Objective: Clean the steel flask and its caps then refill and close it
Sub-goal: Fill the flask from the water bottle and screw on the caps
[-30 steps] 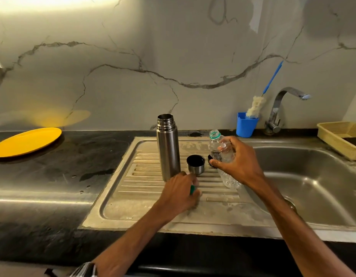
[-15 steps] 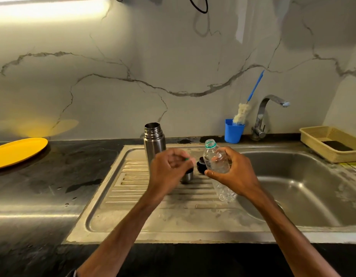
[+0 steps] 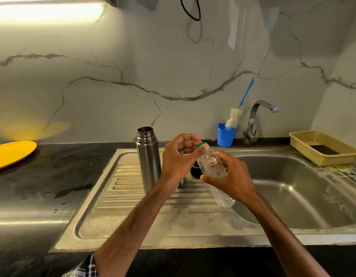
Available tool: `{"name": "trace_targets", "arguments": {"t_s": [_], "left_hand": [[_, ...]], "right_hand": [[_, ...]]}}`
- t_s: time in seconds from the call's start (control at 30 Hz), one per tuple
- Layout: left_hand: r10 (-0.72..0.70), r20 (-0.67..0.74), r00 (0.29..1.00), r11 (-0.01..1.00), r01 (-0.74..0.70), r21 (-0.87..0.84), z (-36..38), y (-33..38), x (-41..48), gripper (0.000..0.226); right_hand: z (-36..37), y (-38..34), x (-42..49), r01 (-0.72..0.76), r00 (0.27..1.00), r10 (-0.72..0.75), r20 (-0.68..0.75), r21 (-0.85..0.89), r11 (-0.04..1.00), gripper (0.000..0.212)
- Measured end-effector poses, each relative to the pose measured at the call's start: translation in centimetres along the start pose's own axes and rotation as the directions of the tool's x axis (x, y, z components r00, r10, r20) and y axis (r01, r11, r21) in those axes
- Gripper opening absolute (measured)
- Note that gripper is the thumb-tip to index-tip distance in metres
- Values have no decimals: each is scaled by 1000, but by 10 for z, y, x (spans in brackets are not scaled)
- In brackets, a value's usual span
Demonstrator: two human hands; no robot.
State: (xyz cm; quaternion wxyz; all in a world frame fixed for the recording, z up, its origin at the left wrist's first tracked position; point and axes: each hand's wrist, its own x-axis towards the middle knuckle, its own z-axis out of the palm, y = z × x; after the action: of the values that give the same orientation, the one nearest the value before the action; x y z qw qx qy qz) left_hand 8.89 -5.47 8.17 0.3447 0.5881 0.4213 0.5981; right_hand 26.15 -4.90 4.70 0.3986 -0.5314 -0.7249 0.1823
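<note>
Pinching green cap (image 3: 203, 145) with left grip (image 3: 177, 158), right at the mouth of clear plastic bottle (image 3: 213, 166). Clamping the tilted bottle's body in right grip (image 3: 231, 176); contents impossible to tell. Just left of left grip, on drainboard (image 3: 133, 196): steel flask (image 3: 149, 160), upright, mouth open. Beyond both grips: blue cup (image 3: 226, 135) holding brush (image 3: 235, 116). Far right of right grip: beige basket (image 3: 313, 154) holding dark pad (image 3: 326, 149).

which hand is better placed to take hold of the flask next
Probably left. The left grip pinches the green cap right beside the open flask. The right grip holds the bottle, on the far side from the flask.
</note>
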Motion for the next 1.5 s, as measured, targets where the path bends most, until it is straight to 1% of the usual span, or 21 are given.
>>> {"name": "trace_targets", "arguments": {"t_s": [0.07,0.13,0.27,0.33,0.43,0.5,0.57,0.6,0.67,0.73,0.8,0.87,0.93,1.03,1.1,1.17,1.23,1.3,1.37,1.43,1.5], "left_hand": [[-19,33,999,996,16,84,-2,3,4,39],[-6,51,999,983,-3,182,-3,6,7,34],[19,70,997,963,-37,267,-5,11,16,30],[4,180,984,969,-49,242,-10,14,22,28],[-2,397,918,982,-73,173,-18,22,31,31],[11,460,888,983,-94,159,-20,24,35,33],[25,454,891,982,-107,155,-20,23,38,32],[27,415,909,984,-97,150,-20,22,37,31],[28,287,957,983,-79,168,-17,19,35,31],[85,188,978,959,-132,252,-14,15,32,29],[129,174,976,943,-175,284,-9,11,30,27],[135,199,971,941,-188,281,-9,12,32,27],[129,294,947,928,-219,300,-15,14,38,26],[132,424,896,909,-280,308,-23,20,46,26],[169,475,864,901,-331,280,-25,22,48,26],[209,523,826,894,-379,240,-26,24,49,27],[228,535,813,891,-396,223,-29,24,49,26],[218,471,855,894,-368,255,-33,19,50,28],[193,359,913,902,-309,301,-30,12,45,37],[163,266,950,934,-235,268,-23,6,38,40],[147,234,961,951,-203,235,-20,3,36,35]], "right_hand": [[0,0,-2,11,1000,-12,-15,-21,1000,76],[0,-1,-3,26,999,-27,-39,-30,999,77],[0,-3,-1,27,997,-27,-68,-1,1000,76],[-4,-1,2,18,999,-16,-35,39,999,74],[-12,4,8,-1,997,-10,72,144,990,73],[-14,6,10,-1,995,-14,98,152,988,74],[-12,5,9,-6,997,-7,81,168,986,73],[-11,4,8,-14,998,4,58,177,984,74],[-9,2,7,-18,1000,19,-5,165,986,75],[-6,0,5,-7,999,13,-53,117,993,75],[-2,-1,4,1,997,4,-78,58,998,76],[-2,0,4,3,997,1,-77,51,999,76],[-9,1,5,11,1000,-11,0,105,994,72],[-28,2,13,-29,980,-28,196,278,960,68],[-37,2,21,-100,948,-26,317,375,922,65],[-40,2,26,-140,911,-49,408,419,897,59],[-39,1,26,-133,897,-77,435,431,893,57],[-33,-2,24,-94,933,-65,355,412,906,60],[-22,-5,22,-25,980,-47,192,357,934,64],[-10,-9,19,25,998,-37,46,243,970,64],[-5,-10,17,61,998,-63,6,160,985,65]]}}
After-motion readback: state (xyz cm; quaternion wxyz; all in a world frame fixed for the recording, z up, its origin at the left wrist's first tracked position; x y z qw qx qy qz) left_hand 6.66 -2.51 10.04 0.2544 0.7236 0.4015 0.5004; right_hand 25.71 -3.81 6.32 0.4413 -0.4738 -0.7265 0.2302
